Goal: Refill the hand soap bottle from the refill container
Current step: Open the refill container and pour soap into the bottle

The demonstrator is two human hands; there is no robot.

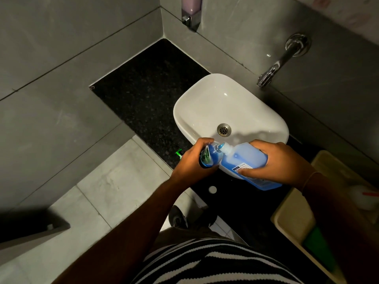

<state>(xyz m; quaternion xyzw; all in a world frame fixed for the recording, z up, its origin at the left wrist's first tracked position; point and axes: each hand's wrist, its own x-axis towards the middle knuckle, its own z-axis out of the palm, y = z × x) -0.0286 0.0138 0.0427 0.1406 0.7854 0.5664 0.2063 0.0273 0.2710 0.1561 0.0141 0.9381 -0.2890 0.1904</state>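
At six o'clock of the basin (196, 103), the left hand (190, 162) grips the soap bottle (211, 155) steady; the right hand (274, 160) clasps the tipped refill container (246, 158), apparently pouring.

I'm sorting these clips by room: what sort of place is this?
Most likely a bathroom or washroom: a white basin sits on a dark counter, with a wall-mounted tap above it and a soap dispenser on the tiled wall.
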